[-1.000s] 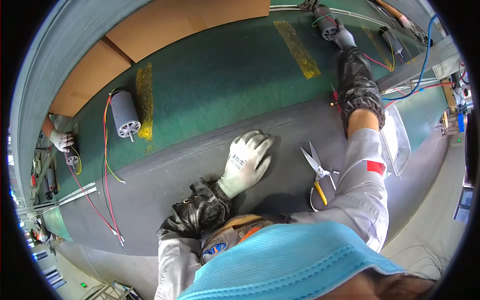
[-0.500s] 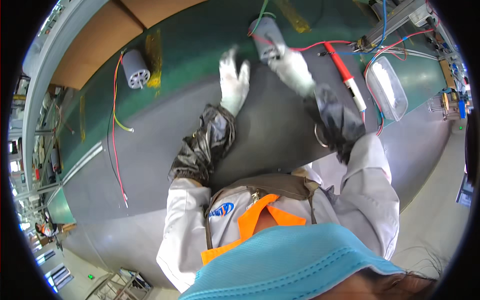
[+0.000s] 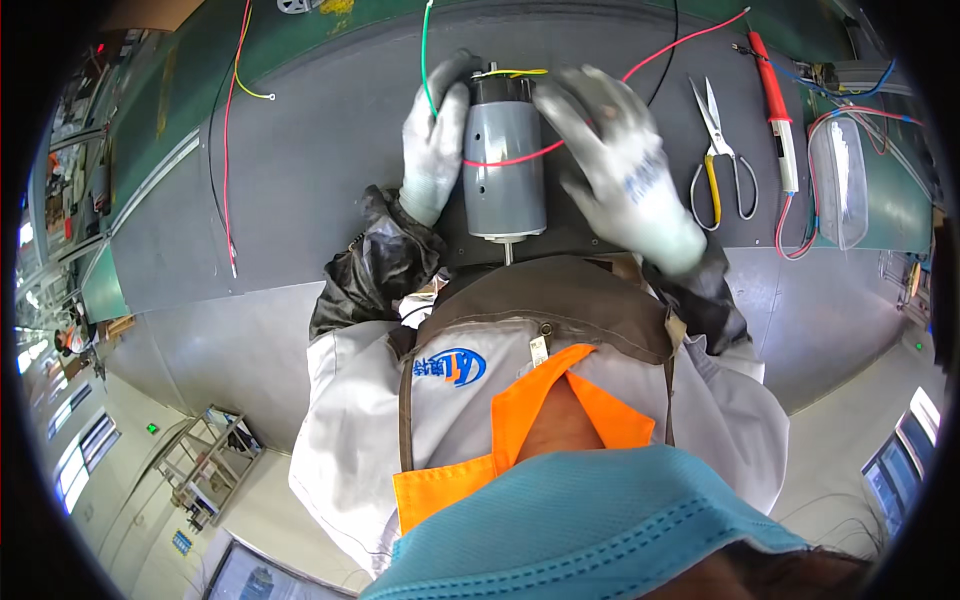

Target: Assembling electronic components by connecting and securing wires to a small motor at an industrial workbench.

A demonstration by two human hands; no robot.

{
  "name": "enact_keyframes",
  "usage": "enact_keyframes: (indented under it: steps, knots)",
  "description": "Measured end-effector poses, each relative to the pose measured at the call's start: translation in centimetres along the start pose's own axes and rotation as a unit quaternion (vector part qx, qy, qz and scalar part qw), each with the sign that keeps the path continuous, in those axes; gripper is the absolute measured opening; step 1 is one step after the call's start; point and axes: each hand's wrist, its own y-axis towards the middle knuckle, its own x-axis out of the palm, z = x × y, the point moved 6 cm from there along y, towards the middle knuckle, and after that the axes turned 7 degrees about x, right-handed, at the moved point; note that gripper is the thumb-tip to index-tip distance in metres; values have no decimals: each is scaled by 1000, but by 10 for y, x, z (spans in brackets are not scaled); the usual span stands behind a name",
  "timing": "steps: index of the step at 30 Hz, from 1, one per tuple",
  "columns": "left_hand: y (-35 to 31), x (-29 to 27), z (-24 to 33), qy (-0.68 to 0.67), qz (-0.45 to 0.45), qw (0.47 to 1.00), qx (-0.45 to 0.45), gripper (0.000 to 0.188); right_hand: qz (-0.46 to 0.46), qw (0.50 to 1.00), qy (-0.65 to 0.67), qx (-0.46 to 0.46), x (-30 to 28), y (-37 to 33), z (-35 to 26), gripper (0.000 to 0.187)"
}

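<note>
A grey cylindrical electric motor (image 3: 505, 190) lies on the dark mat in front of me, its shaft toward my body and its black end cap at the far side. Green, yellow, red and black wires come from around the cap; the red wire (image 3: 515, 160) crosses over the motor's body. My left hand (image 3: 435, 145), in a white glove, is closed against the left side of the cap, beside the green wire (image 3: 425, 55). At the right of the motor, my gloved right hand (image 3: 625, 165) has its fingers apart, the forefinger near the cap's edge.
Scissors (image 3: 712, 140) with a yellow-marked handle lie right of my right hand. Beyond them are a red and white pen-shaped tool (image 3: 775, 100) with a cable and a clear plastic box (image 3: 845, 185). Wires from another motor (image 3: 298, 5) trail at the left.
The motor has come from the far part of the table close to my body. My left hand has moved to its side. The scissors, hidden before, now show.
</note>
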Motion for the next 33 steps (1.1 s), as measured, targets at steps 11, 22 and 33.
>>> enact_keyframes:
  steps: [11,22,33]
  knots:
    - [20,-103,5,-45,240,970,8,50,107,963,-145,-199,5,106,21,22]
    - [-40,-44,19,-108,-163,930,-313,48,145,924,-289,-206,-80,82,-1,33]
    - [1,7,17,4,-241,959,-151,46,193,913,-340,-118,-76,111,75,6]
